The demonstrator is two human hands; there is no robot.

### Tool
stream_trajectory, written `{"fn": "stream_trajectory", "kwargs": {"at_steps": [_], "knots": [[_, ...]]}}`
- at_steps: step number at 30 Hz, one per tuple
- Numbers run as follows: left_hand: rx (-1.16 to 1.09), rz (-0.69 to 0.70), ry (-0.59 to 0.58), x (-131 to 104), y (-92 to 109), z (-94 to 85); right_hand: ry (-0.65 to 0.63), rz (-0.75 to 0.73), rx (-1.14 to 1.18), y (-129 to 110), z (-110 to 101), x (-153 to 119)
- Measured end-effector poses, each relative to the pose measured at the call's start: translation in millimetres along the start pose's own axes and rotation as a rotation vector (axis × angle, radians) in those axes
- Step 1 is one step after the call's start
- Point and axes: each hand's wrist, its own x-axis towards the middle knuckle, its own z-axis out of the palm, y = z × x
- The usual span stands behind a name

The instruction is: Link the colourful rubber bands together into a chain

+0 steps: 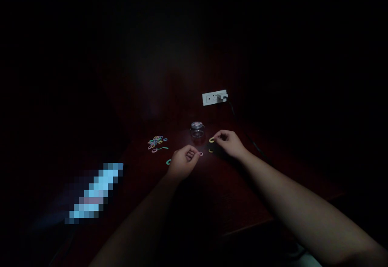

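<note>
My right hand [228,141] pinches a yellow hair tie [211,140] between thumb and fingertips, held a little above the dark red table [218,182]. Below it shows a dimmer yellow ring [211,150]; whether that is a second hair tie or a reflection I cannot tell. Closed in a pinch, my left hand [183,161] has a small pink hair tie [201,154] at its fingertips. A green hair tie [168,162] lies beside the left hand, partly hidden by it. Behind both hands stands a clear jar [198,133] with its lid on.
Several coloured hair ties [156,141] lie in a loose pile on the left, with a green strand [163,148] near them. A white wall socket [214,97] holds a plug whose dark cable [253,142] runs down on the right. A bright blurred screen [97,192] glows at lower left.
</note>
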Motion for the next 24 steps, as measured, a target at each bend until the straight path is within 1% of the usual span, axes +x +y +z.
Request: {"fn": "stream_trajectory", "kwargs": {"at_steps": [2, 7, 9, 11, 14, 17, 21, 24], "knots": [[-0.009, 0.001, -0.007, 0.4, -0.2, -0.6, 0.013, -0.007, -0.055, 4.8, -1.8, 0.7], [0.003, 0.038, -0.006, 1.0, -4.8, -1.1, -0.044, -0.016, -0.269, 12.6, -3.0, -0.2], [0.001, 0.035, -0.002, 0.5, -6.2, 0.2, -0.064, -0.004, -0.310, 13.8, -2.9, -1.0], [0.001, 0.029, 0.005, -0.5, -6.6, 2.1, -0.099, 0.007, -0.290, 14.9, -2.2, -2.1], [0.021, 0.057, 0.001, -1.4, -6.7, 4.5, -0.132, 0.022, -0.237, 17.5, -0.6, -3.3], [0.038, 0.068, 0.013, -1.2, -8.0, 5.6, -0.182, 0.008, -0.247, 20.7, 0.5, -3.4], [0.051, 0.076, 0.014, -1.3, -11.2, 6.6, -0.215, 0.061, -0.290, 21.5, 0.8, -4.4], [0.054, 0.085, -0.001, -1.1, -13.1, 7.4, -0.233, 0.079, -0.276, 17.5, 2.2, -6.5]]}}
